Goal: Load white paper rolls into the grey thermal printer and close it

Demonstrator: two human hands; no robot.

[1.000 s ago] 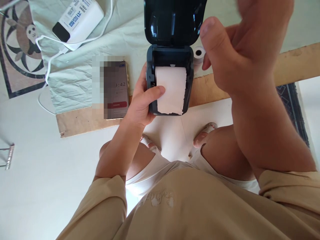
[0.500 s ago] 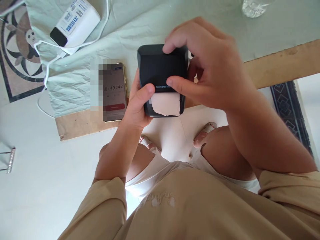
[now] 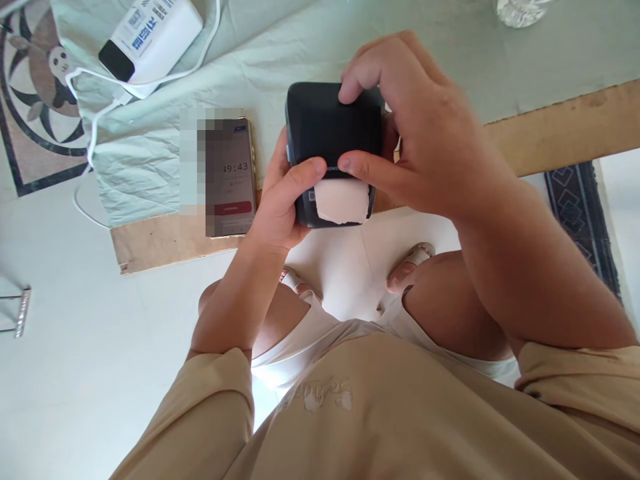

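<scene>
- A small dark printer [image 3: 330, 133] is held over the near edge of the worktop [image 3: 550, 133], a torn strip of paper [image 3: 341, 202] sticking out of its front.
- The left hand [image 3: 283, 200] grips its left side, fingers wrapped round the body, thumb on the front edge.
- The right hand [image 3: 420, 133] clamps the lid from above, thumb beside the paper.
- A phone [image 3: 231, 177] lies just left; farther back, a white power bank [image 3: 150, 33] with its cable [image 3: 95, 133] rests on a pale cloth [image 3: 150, 160].
</scene>
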